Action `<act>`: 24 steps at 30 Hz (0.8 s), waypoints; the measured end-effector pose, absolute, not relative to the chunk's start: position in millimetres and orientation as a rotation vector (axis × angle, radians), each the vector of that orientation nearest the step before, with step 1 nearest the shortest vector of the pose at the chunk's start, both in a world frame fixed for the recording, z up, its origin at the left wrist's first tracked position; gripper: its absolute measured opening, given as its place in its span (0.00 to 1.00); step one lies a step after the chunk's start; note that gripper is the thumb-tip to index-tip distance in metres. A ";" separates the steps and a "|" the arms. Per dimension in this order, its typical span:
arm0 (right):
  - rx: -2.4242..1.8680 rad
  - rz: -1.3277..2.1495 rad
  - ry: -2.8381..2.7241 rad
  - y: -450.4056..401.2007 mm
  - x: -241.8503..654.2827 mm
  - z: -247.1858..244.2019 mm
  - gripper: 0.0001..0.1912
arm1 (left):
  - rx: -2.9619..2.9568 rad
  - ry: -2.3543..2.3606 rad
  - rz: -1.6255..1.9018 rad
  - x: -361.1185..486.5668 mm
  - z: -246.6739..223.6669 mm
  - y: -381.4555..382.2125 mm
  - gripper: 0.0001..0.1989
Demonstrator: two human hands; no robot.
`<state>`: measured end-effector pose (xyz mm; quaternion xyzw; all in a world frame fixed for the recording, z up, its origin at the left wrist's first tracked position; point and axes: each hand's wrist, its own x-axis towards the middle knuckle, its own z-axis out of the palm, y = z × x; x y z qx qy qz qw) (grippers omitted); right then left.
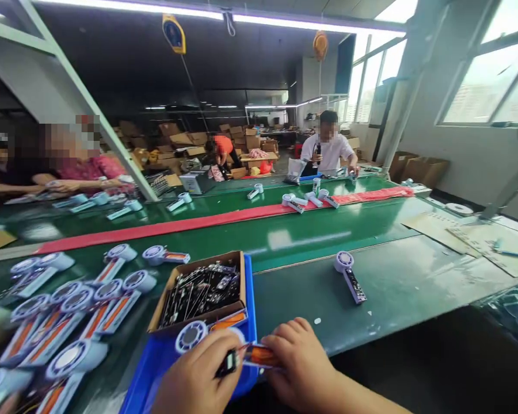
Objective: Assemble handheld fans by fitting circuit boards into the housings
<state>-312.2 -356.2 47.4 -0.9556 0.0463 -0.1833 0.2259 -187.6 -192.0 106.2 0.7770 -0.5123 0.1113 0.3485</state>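
Head view: we have one green worktable (293, 299), then one blue tray (249, 293) by our left hand (198, 376), holding one carton (242, 279) of dark boards (202, 293), too jumbled to count. At least ten fan units (75, 356) lie left of our hands. Between our hands is one held fan (261, 355) — right hand (300, 359) gripping its handle, left pinching one small dark part (229, 363). It looks light, stiff, its wiring fragile — best held by the casing.

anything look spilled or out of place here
Yes: small white scraps lie loose on the bench near the lone fan, beyond the right hand. They look like stray litter, though too small to identify.
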 end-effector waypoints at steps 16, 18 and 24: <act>-2.392 -0.409 0.687 -430.4 -393.6 1.7 0.20 | 2.418 -1.445 -0.650 -216.3 79.9 -376.7 0.11; -2.301 -0.530 0.591 -437.2 -396.2 6.3 0.26 | 2.428 -1.430 -0.652 -217.9 79.3 -376.7 0.10; -2.183 -0.905 0.494 -459.9 -377.7 12.1 0.12 | 2.461 -1.379 -0.644 -221.2 80.2 -376.3 0.10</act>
